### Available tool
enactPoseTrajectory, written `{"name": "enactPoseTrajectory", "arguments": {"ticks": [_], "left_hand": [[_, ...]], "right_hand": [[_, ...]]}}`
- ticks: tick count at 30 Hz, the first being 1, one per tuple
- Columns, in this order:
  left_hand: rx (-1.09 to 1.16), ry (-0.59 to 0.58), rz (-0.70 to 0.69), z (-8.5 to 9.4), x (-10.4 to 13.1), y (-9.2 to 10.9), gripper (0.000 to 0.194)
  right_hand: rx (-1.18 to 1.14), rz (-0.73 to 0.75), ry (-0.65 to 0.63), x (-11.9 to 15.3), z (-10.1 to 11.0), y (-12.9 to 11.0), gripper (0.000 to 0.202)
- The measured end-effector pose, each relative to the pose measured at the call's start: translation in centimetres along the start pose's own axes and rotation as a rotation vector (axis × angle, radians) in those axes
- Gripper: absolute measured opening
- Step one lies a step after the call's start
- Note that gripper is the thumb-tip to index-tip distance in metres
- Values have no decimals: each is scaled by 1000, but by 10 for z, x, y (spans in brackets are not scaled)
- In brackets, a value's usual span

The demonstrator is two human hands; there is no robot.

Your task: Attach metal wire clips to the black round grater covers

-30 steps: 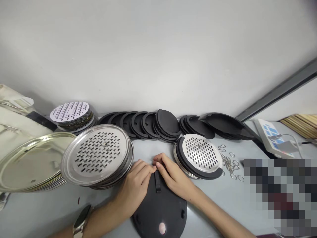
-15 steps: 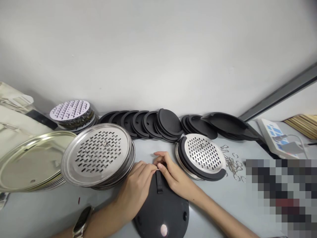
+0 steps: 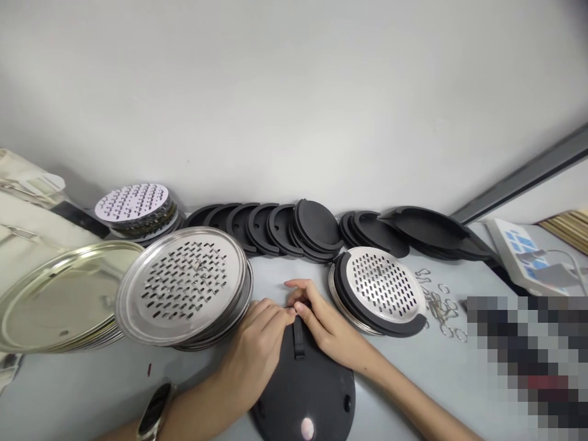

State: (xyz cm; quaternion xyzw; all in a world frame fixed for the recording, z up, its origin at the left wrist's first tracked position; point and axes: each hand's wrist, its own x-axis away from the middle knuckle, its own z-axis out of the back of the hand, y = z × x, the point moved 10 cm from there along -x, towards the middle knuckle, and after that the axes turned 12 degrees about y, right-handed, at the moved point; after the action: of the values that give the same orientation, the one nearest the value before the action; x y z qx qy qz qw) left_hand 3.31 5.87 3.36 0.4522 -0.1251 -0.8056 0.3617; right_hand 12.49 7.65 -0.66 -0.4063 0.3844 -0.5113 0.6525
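Note:
A round black plastic disc (image 3: 305,392) lies in front of me, with a dark strap (image 3: 299,340) running up to its far edge and a small hole near its right side. At the strap's far end my left hand (image 3: 261,340) pinches with thumb and forefinger. My right hand (image 3: 321,321) meets it there, its thumb and bent fingers closed around the same spot. Whatever small thing sits between the fingertips is hidden. Just right of the hands, a perforated metal grater plate (image 3: 386,285) rests with a black crescent rim (image 3: 342,291) on a stack of metal plates.
A stack of large metal grater plates (image 3: 184,288) stands to the left, beside gold-toned round trays (image 3: 59,294). Black discs (image 3: 319,226) line the wall. Small metal rings and clips (image 3: 443,309) lie on the right, near a white box (image 3: 528,251).
The view has shifted slightly, so everything sits a little farther right. Both hands stay at the strap's end; a thin pale edge seen there before is now covered by the fingers.

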Motion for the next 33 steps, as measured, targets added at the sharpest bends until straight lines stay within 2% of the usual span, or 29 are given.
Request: {"name": "enactPoseTrajectory", "arguments": {"ticks": [11, 19, 25, 29, 33], "left_hand": [[78, 3, 66, -3, -2, -3, 24], [49, 2, 89, -5, -3, -5, 23], [27, 21, 144, -6, -3, -11, 17], [33, -18, 143, -10, 0, -10, 16], [50, -57, 152, -12, 1, -10, 17]], "right_hand": [[-32, 26, 2, 1, 1, -1, 28], [-55, 38, 1, 2, 2, -1, 31], [-45, 99, -66, -1, 1, -12, 32], [-66, 94, -55, -2, 3, -12, 32], [-62, 83, 2, -2, 4, -6, 25]]}}
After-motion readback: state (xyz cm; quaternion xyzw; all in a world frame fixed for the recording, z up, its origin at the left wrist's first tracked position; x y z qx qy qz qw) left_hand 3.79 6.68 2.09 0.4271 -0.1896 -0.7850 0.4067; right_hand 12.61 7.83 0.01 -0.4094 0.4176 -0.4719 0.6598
